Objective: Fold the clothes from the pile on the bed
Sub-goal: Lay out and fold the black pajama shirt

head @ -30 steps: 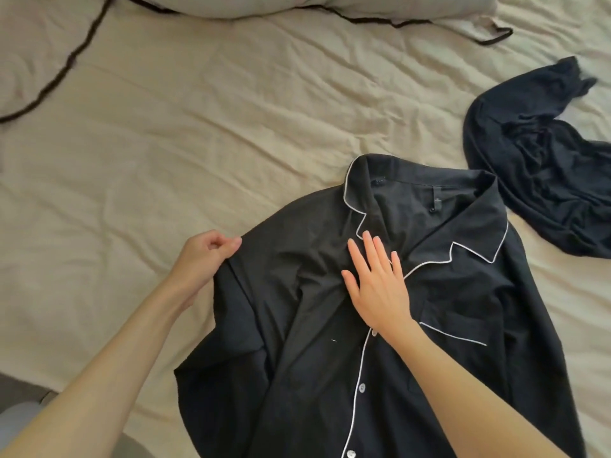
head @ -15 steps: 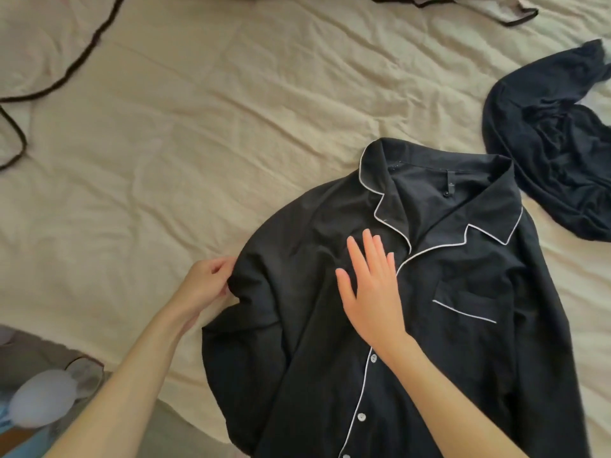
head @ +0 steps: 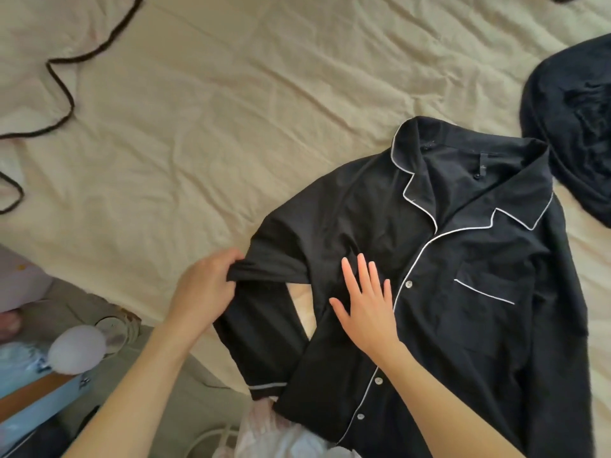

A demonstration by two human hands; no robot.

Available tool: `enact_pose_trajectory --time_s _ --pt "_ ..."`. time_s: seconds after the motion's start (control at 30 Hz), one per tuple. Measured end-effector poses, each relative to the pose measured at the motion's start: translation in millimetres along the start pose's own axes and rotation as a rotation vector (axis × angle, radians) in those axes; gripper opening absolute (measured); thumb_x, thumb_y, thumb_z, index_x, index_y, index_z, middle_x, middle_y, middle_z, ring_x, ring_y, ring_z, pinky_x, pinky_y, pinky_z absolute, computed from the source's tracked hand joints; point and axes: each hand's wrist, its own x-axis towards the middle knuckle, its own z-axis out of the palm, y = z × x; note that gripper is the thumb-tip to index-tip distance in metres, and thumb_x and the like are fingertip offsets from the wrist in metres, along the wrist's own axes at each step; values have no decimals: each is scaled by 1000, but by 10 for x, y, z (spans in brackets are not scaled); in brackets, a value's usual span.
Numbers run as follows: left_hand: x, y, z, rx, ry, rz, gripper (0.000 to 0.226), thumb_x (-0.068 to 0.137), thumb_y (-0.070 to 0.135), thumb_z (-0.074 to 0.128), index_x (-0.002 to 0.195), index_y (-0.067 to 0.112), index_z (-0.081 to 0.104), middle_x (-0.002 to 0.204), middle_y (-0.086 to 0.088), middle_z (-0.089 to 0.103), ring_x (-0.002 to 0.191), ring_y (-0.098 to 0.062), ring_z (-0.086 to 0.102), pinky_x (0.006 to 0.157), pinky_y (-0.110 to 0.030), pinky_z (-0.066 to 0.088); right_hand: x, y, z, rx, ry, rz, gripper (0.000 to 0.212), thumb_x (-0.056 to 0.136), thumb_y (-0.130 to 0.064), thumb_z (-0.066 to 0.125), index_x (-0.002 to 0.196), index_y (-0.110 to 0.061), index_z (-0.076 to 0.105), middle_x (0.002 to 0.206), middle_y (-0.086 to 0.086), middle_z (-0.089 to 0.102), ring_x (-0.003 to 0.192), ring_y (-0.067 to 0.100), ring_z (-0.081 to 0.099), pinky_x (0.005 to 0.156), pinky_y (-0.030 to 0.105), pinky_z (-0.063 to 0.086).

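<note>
A black button-front pyjama shirt with white piping lies face up on the near right of the beige wrinkled bed sheet. The left hand has its grip clamped on the shirt's bunched left sleeve. The right hand lies flat, fingers apart, on the shirt front. A crumpled dark navy garment lies far right.

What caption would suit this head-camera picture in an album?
Left hand grips the black pyjama shirt's sleeve while the right hand presses its front flat on the bed.
</note>
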Motion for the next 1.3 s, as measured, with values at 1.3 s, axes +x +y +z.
enact_pose_trajectory --time_s 1.3 --pt "1201 57 -392 -331 259 -13 29 94 35 52 106 9 58 104 -4 62 96 -19 56 84 -30 40 -119 179 -109 -39 -21 71 60 99 -46 29 152 -24 9 160 3 1 147 22 3 115 32 21"
